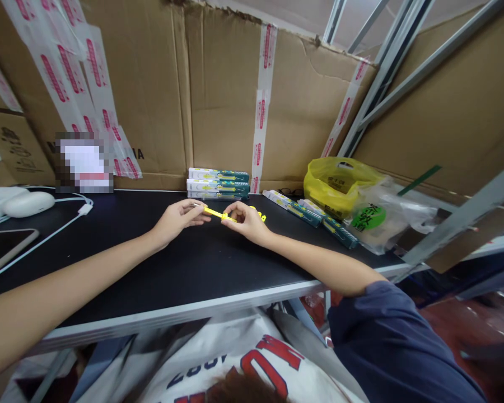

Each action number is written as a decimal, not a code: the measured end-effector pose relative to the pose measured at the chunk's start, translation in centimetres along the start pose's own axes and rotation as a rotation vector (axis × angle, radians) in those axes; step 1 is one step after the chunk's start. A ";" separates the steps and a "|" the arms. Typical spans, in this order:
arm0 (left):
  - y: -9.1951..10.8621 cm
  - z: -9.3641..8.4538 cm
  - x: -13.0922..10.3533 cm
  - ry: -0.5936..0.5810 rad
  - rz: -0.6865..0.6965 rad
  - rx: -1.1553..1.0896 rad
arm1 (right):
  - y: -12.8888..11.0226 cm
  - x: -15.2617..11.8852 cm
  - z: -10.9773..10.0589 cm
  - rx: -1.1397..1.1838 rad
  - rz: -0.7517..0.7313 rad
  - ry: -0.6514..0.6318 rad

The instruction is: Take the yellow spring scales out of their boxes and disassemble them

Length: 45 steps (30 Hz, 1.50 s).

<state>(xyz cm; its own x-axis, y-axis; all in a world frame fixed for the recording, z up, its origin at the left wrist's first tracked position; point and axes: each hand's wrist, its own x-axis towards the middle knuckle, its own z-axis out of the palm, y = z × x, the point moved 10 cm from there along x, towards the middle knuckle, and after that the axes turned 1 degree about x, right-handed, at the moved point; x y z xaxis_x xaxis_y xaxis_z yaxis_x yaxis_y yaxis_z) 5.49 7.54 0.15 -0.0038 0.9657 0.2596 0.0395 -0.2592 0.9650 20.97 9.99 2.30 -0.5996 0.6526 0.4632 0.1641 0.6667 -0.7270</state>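
White cloth with red letters lies nearest the camera, below the edge of the black desk. Above the desk, the left hand and the right hand meet at 1 slim yellow tool. The left fingers are nearly closed around its end with the silvery tip; the right fingers are pinched on the other end, around the wider yellow part. How firm each grip is, I cannot tell.

To work well here, I would judge that both ends should stay in 1 straight line, so the thin body does not bend. The left fingers should hold steady and leave the tip free from side pressure, while the right fingers make only small, slow movements. Pushing hard at an angle could make the piece slip or crack.

Small yellow pieces lie just beside the right hand, partly hidden by it, so the wrist should be lifted a little to avoid sweeping them. Behind the hands is a stack of narrow boxes, and 2 more boxes lie to the right, near the yellow bag.
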 end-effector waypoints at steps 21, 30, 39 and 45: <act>1.8 -1.8 -0.6 0.161 0.034 0.027 | 0.9 1.2 -2.8 -0.599 -0.046 -0.093; 1.3 -1.4 -0.2 0.103 0.036 0.029 | 2.0 0.8 -2.3 -1.203 -0.027 -0.160; 0.4 0.4 -0.4 -0.006 -0.020 0.000 | -2.0 0.4 -0.6 -0.667 -0.142 -0.128; 0.4 1.6 -0.5 -0.123 0.063 0.113 | -3.5 -0.1 1.5 -0.426 -0.207 -0.138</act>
<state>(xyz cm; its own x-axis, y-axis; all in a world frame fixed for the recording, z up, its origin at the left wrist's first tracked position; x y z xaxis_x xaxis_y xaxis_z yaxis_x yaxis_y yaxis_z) 7.06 7.02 0.33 0.1246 0.9438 0.3061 0.1478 -0.3227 0.9349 19.29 7.06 4.07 -0.7467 0.4566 0.4838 0.3193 0.8840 -0.3414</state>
